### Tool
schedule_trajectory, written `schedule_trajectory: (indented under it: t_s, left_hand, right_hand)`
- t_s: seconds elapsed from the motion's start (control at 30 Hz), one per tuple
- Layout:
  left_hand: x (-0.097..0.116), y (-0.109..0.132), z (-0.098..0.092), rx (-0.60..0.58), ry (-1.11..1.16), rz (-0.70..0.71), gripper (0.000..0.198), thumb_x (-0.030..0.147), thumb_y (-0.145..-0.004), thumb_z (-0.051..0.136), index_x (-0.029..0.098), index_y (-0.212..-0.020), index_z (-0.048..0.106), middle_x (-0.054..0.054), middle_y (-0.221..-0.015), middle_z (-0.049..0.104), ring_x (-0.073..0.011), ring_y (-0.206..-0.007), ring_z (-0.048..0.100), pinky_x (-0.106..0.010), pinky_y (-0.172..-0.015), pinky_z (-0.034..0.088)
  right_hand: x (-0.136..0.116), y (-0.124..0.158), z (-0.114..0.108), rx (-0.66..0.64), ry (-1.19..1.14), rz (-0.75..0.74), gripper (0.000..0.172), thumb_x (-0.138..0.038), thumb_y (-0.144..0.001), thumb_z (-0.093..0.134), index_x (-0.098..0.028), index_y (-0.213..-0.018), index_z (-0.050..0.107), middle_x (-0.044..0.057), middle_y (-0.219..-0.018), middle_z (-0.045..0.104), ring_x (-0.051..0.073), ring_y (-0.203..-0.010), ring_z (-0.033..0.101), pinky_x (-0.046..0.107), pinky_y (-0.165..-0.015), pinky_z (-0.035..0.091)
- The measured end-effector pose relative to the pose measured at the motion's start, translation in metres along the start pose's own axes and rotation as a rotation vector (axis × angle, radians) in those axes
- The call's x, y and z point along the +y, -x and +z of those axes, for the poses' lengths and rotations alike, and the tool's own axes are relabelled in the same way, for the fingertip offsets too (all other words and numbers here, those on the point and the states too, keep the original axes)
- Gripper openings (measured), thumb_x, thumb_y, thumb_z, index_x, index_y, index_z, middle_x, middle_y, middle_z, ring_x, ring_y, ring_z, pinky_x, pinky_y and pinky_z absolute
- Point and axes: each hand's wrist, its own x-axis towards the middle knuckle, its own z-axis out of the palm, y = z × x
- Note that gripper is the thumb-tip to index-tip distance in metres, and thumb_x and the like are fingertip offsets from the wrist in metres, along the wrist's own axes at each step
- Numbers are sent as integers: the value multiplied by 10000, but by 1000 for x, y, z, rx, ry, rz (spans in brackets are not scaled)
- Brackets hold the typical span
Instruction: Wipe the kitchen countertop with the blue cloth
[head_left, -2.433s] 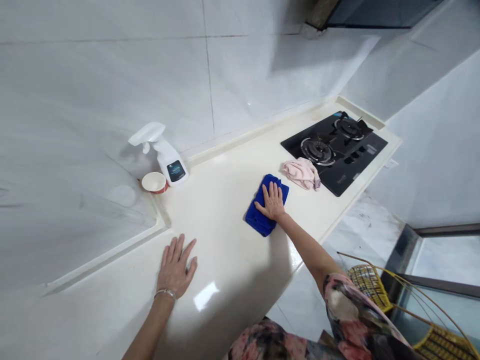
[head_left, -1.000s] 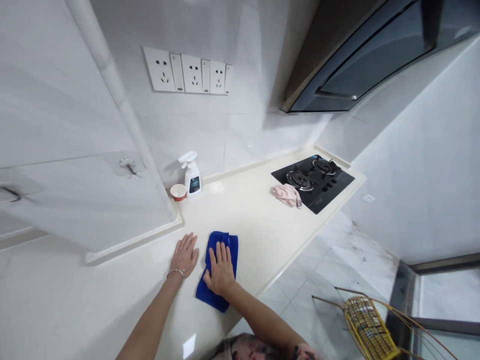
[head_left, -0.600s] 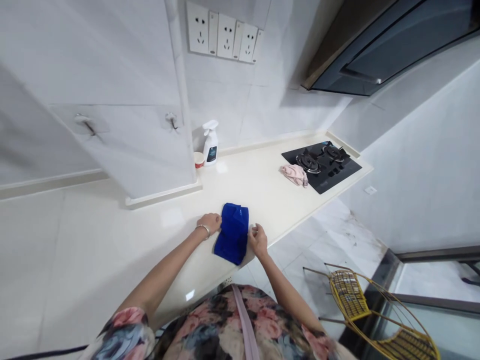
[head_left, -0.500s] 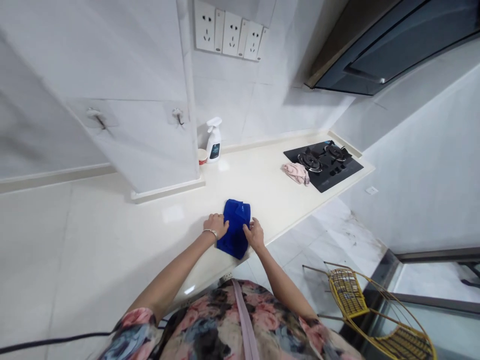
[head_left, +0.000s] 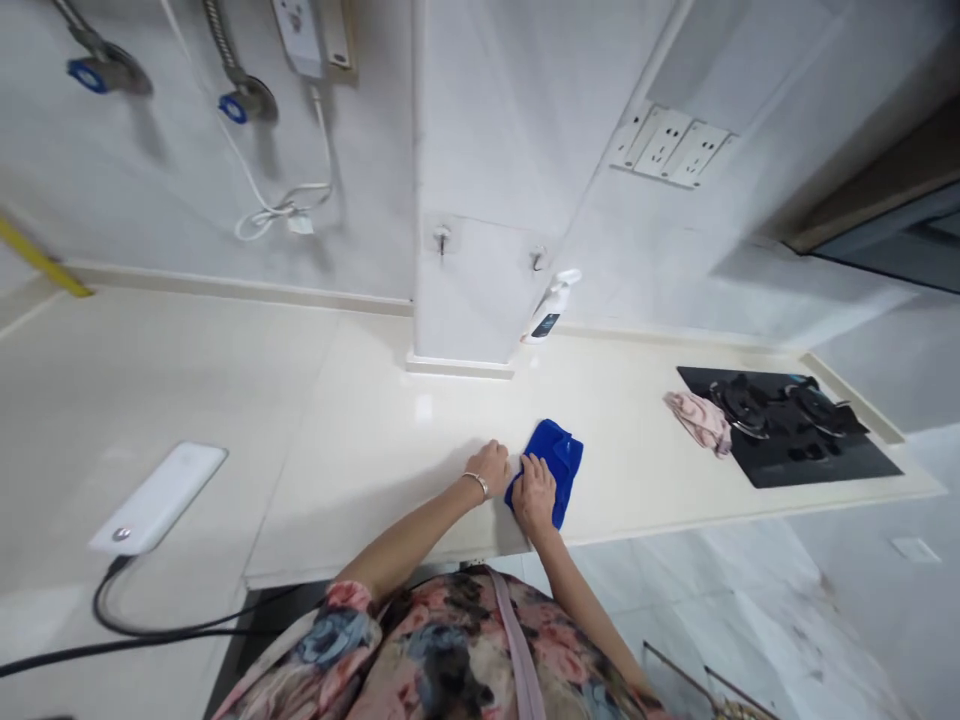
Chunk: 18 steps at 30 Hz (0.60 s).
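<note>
A folded blue cloth (head_left: pixel 566 452) lies on the pale countertop. My right hand (head_left: pixel 535 492) rests over the cloth's left side, its fingers bent and closed on it. Just left of the cloth, my left hand (head_left: pixel 489 466) is down on the counter with curled fingers, a bracelet round its wrist. The undersides of the left fingers are hidden, so whether anything is in them does not show.
A white spray bottle (head_left: pixel 550 308) stands by the wall pillar. To the right, a pink cloth (head_left: pixel 701 420) lies against the black gas hob (head_left: pixel 825 440). A white power bank (head_left: pixel 161 497) with a black cable lies at the left.
My view has swung left. My right hand has crossed from the blue cloth's right edge to its left side; my left hand has come off the cloth and now sits beside it.
</note>
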Motion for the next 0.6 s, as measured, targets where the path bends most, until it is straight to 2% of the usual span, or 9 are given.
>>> schedule_trajectory:
  t_s: [0.1, 0.17, 0.23, 0.3, 0.4, 0.5, 0.6]
  left_hand:
    - [3, 17, 11, -10, -20, 112, 363, 404, -958, 548, 120, -1161, 649, -205, -1292, 552, -361, -1272, 501, -480, -1054, 458]
    - [12, 23, 21, -8, -27, 155, 408, 415, -938, 576, 95, -1183, 642, -234, -1282, 547, -386, -1267, 482, -515, -1075, 434]
    - [23, 26, 29, -15, -19, 166, 371, 353, -950, 543, 90, -1197, 630, -249, -1272, 557, -383, -1243, 493, -520, -1063, 436]
    - [33, 25, 34, -39, 5, 164, 306, 266, -952, 506, 113, -1190, 621, -243, -1259, 581, -366, -1228, 516, -506, -1039, 448]
    - [34, 21, 33, -97, 45, 132, 269, 230, -952, 492, 151, -1186, 599, -195, -1182, 649, -319, -1159, 594, -438, -954, 489]
    - [9, 15, 14, -142, 93, 27, 281, 287, -961, 510, 175, -1212, 569, -117, -1075, 704, -239, -996, 673, -337, -850, 508]
    - [-46, 9, -28, -124, 104, -146, 314, 338, -948, 525, 171, -1210, 567, -103, -1034, 718, -231, -965, 689, -312, -808, 509]
  right_hand:
    - [5, -19, -3, 39, -70, 102, 466, -198, -948, 349, -146, -1301, 648, 152, -1301, 677, 261, -1275, 564, 444, -1084, 437]
    - [18, -38, -12, 64, -80, 109, 489, -201, -949, 324, -129, -1324, 629, 167, -1338, 649, 253, -1303, 545, 450, -1102, 428]
    - [31, -58, -23, 61, -42, 125, 508, -207, -941, 345, -117, -1377, 589, 186, -1437, 581, 280, -1398, 461, 514, -1156, 368]
    - [43, -75, -31, 3, -4, 201, 542, -232, -923, 413, -109, -1437, 535, 207, -1497, 526, 327, -1440, 402, 578, -1164, 334]
    - [54, -92, -35, -118, -12, 382, 583, -288, -887, 532, -84, -1433, 522, 253, -1446, 549, 364, -1364, 469, 558, -1103, 393]
    - [50, -98, -32, -166, -57, 464, 495, -275, -856, 580, -81, -1311, 605, 250, -1281, 640, 337, -1220, 577, 488, -1049, 438]
    - [29, -98, -21, -184, -136, 439, 427, -279, -855, 572, -95, -1234, 641, 195, -1147, 698, 287, -1083, 649, 419, -981, 493]
